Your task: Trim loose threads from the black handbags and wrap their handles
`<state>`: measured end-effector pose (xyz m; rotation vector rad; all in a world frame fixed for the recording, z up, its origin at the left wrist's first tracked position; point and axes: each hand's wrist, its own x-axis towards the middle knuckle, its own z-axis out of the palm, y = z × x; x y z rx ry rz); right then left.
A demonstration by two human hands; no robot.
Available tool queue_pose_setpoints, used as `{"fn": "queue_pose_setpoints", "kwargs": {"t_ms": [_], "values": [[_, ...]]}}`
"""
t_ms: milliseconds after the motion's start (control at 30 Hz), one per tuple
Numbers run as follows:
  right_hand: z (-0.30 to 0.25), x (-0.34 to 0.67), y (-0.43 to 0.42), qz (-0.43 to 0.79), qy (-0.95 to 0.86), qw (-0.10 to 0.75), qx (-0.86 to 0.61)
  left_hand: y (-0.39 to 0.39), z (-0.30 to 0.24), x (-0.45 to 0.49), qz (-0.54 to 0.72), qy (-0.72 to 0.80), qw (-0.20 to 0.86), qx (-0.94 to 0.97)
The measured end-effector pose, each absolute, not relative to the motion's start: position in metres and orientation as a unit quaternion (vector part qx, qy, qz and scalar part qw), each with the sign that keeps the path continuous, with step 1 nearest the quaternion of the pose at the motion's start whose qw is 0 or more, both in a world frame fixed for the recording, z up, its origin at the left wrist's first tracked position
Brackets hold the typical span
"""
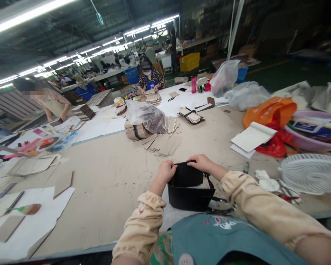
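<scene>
A black handbag (pixel 189 198) stands on the table right in front of me, its body boxy and its top open. My left hand (pixel 167 171) pinches the far left corner of the bag's upper edge. Further right along that same edge, my right hand (pixel 201 163) grips the rim between thumb and fingers. A black strap with a metal chain part trails from the bag's right side toward my apron. The inside of the bag is mostly dark.
Flat beige card pieces (pixel 162 143) lie beyond the bag, beside a plastic bag (pixel 147 114). A white fan (pixel 314 173), a notepad (pixel 253 137) and an orange bag (pixel 270 112) are at right. Left is a brush (pixel 30 209) on white paper. Two co-workers sit or stand across the tables.
</scene>
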<state>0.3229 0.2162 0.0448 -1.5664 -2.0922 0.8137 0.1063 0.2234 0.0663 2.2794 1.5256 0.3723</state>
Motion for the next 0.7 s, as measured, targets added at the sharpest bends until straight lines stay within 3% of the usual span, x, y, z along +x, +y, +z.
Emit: {"fn": "queue_pose_setpoints", "kwargs": {"t_ms": [267,700], "values": [[0.059,0.311,0.215,0.319,-0.737,0.196,-0.563,0.226,0.066,0.105,0.135,0.543,0.191,0.806],[0.052,0.301,0.208,0.261,-0.72,0.216,-0.606,0.223,0.064,0.102,0.147,0.539,0.206,0.804]]}}
